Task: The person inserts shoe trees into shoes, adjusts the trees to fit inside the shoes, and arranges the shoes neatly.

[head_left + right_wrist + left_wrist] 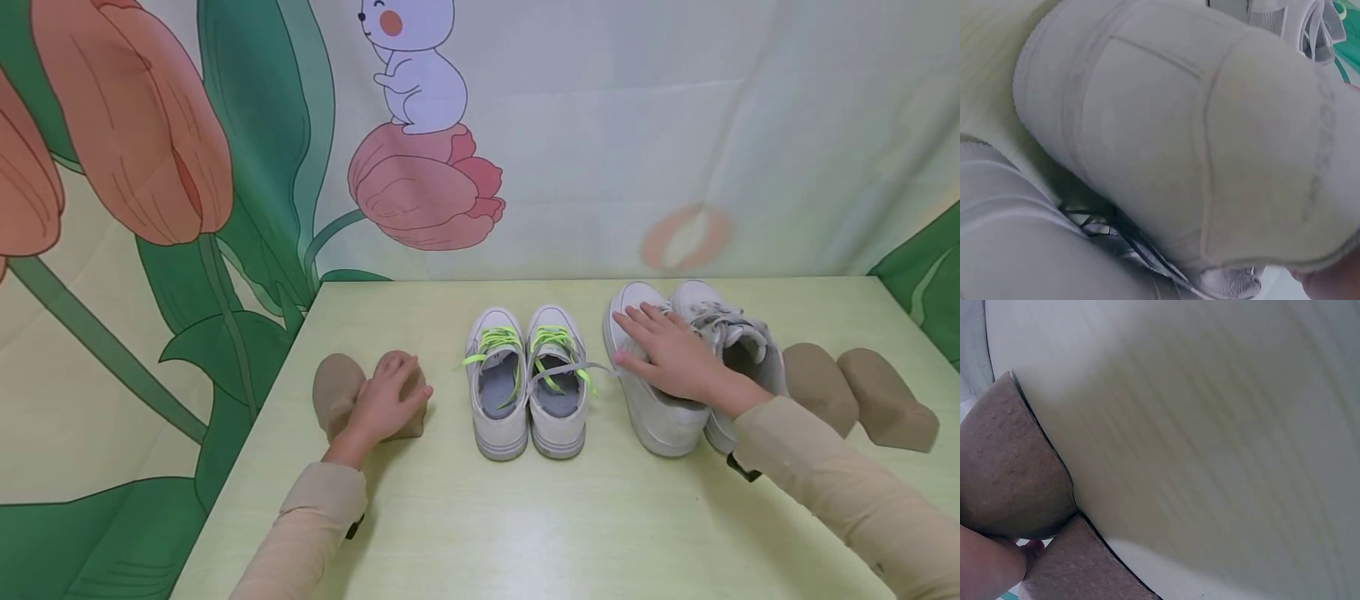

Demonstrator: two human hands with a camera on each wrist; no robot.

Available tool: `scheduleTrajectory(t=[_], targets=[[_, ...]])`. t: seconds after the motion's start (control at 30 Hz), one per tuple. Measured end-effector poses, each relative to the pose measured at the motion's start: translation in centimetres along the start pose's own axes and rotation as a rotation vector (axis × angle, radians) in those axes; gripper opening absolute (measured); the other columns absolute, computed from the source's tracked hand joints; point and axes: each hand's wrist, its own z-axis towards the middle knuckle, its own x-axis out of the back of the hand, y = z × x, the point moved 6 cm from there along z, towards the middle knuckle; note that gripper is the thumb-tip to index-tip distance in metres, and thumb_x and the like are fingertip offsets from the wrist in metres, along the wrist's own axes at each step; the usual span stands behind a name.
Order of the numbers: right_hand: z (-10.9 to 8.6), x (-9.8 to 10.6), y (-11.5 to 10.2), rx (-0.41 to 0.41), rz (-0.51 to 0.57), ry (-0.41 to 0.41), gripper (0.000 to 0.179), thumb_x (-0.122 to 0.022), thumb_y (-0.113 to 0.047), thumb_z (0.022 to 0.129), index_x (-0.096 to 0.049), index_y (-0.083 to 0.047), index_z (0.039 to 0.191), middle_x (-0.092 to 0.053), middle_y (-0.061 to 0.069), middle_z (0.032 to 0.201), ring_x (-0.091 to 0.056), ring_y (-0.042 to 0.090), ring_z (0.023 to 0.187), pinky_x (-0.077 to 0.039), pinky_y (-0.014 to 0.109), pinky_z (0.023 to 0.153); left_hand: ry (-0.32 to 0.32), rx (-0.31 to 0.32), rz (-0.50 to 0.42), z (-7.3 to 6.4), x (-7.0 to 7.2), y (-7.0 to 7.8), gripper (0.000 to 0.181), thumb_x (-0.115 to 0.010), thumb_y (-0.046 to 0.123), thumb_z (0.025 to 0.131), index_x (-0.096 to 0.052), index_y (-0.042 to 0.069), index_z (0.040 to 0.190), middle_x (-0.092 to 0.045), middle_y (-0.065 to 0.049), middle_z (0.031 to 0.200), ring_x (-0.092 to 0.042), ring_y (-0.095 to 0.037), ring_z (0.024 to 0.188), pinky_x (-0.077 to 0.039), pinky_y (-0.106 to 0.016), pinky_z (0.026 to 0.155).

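Observation:
My left hand (381, 404) rests over the right one of two brown, foot-shaped shoe inserts (411, 427), fingers spread and thumb pointing right. Its twin insert (336, 387) stands close on the left; both brown pieces (1010, 462) fill the left side of the left wrist view. With fingers spread, my right hand (671, 354) lies across the top of the left large white sneaker (660, 421), covering part of its opening. In the right wrist view that sneaker's heel (1141, 125) is close up. The other large sneaker (768, 367) sits against it, laces loose.
Between the hands stands a smaller pair of white sneakers (501, 437) with neon-green laces. A grey lace (577, 367) trails across the right one. Two more brown inserts (821, 387) lie right of the large pair, partly behind my sleeve. A printed curtain (585, 167) hangs behind the table.

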Motion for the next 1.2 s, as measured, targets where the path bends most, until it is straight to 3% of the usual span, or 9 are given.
scheduleTrajectory(t=[0.23, 0.47, 0.8, 1.2], targets=[[0.2, -0.9, -0.7, -0.006, -0.001, -0.061, 0.062, -0.042, -0.046, 0.089, -0.032, -0.009, 0.137, -0.034, 0.018, 0.139, -0.02, 0.037, 0.131, -0.014, 0.055, 0.103, 0.013, 0.005, 0.03, -0.1, 0.0, 0.2, 0.058, -0.044, 0.043, 0.088, -0.036, 0.008, 0.134, -0.031, -0.013, 0.139, -0.024, -0.03, 0.13, -0.021, -0.063, 0.095], [0.2, -1.8, -1.6, 0.02, -0.062, -0.071, 0.053, -0.047, -0.043, 0.087, -0.046, -0.01, 0.128, -0.049, 0.013, 0.128, -0.03, 0.035, 0.128, -0.014, 0.058, 0.101, -0.013, 0.046, 0.066, -0.1, -0.2, -0.1, 0.053, -0.044, 0.039, 0.089, -0.041, 0.009, 0.132, -0.029, -0.017, 0.142, -0.018, -0.033, 0.133, -0.019, -0.061, 0.098], [0.2, -2.6, -2.6, -0.004, -0.124, -0.101, 0.049, -0.049, -0.046, 0.085, -0.053, -0.014, 0.123, -0.059, 0.004, 0.118, -0.042, 0.032, 0.121, -0.001, 0.065, 0.098, 0.001, 0.035, 0.09, 0.0, -0.3, -0.2, 0.048, -0.046, 0.037, 0.087, -0.049, 0.009, 0.126, -0.034, -0.018, 0.139, -0.022, -0.036, 0.131, -0.023, -0.061, 0.097], [-0.1, -2.7, -3.6, 0.045, -0.143, -0.123, 0.037, -0.056, -0.045, 0.081, -0.063, -0.02, 0.108, -0.068, 0.0, 0.093, -0.057, 0.027, 0.101, 0.001, 0.07, 0.093, 0.009, 0.026, 0.095, 0.0, -0.4, -0.3, 0.047, -0.045, 0.037, 0.087, -0.051, 0.009, 0.124, -0.035, -0.017, 0.138, -0.021, -0.035, 0.132, -0.024, -0.059, 0.097]])
